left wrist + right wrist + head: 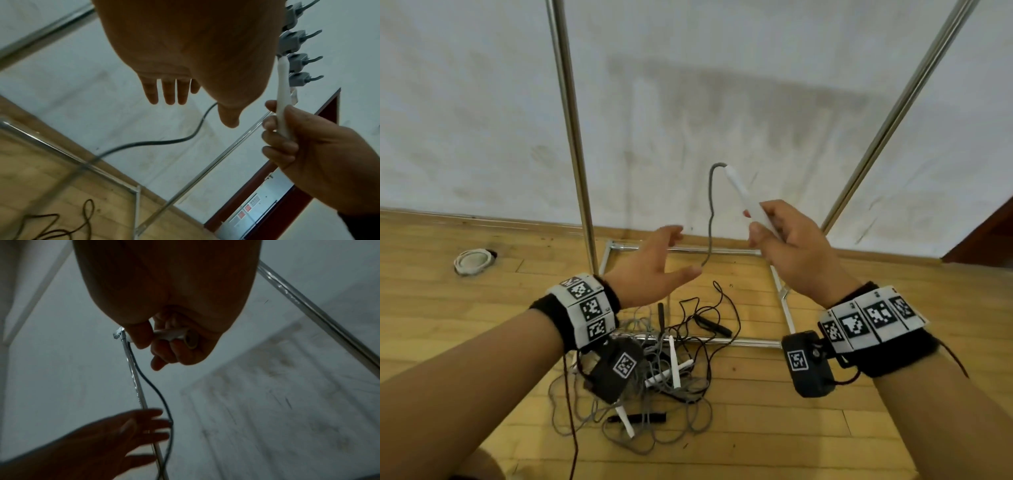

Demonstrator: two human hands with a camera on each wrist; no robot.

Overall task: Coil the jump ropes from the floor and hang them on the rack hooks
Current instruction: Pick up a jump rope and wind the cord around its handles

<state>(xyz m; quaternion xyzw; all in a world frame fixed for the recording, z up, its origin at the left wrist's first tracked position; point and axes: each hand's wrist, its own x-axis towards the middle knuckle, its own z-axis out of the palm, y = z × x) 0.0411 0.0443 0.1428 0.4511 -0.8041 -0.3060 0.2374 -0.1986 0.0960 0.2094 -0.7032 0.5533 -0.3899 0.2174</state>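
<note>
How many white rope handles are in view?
4 white handles: one gripped by the right hand; three in the floor tangle, two crossed, one apart. Others may be hidden.

Scuffed white wall (722,85) above yellow wood-plank floor (808,411), red-brown door frame (989,236) at right.

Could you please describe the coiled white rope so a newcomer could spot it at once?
Start at the rack's left pole and look left along the wooden floor near the wall. The white coil lies alone there, neatly wound, unlike the loose tangle below the hands.
</note>
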